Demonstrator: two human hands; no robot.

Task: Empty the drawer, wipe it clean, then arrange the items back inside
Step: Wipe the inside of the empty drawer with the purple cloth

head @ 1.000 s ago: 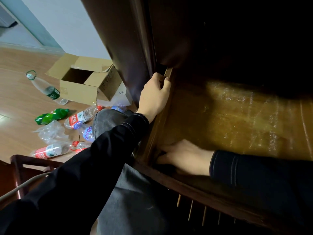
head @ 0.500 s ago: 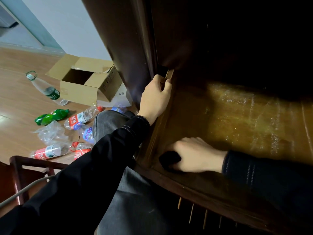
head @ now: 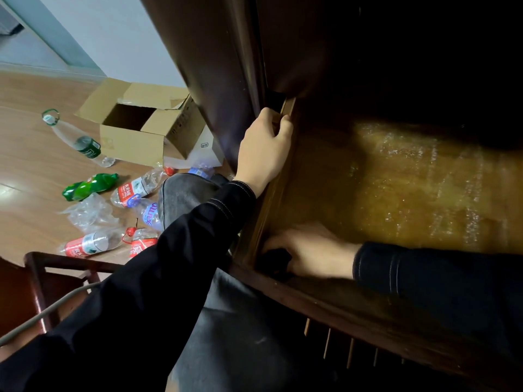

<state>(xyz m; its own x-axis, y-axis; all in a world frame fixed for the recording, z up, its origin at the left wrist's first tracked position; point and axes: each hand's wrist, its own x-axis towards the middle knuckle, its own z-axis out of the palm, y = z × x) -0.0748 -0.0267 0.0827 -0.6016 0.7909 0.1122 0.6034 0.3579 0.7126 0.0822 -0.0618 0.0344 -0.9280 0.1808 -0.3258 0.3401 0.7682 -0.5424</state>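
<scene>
I had single view: head-worn wide-angle, sat close above drawer (head: 410, 193), aimed forward and steeply down, horizon tilted. Drawer filled right half, far part lost in dark. Left hand (head: 263, 148) gripped drawer's left wall mid-frame; right hand (head: 308, 250) held dark cloth (head: 276, 260) in near-left corner. Wooden floor (head: 34, 165), bottles (head: 138, 188) and cardboard box (head: 135, 128) lay farther off, left.
</scene>
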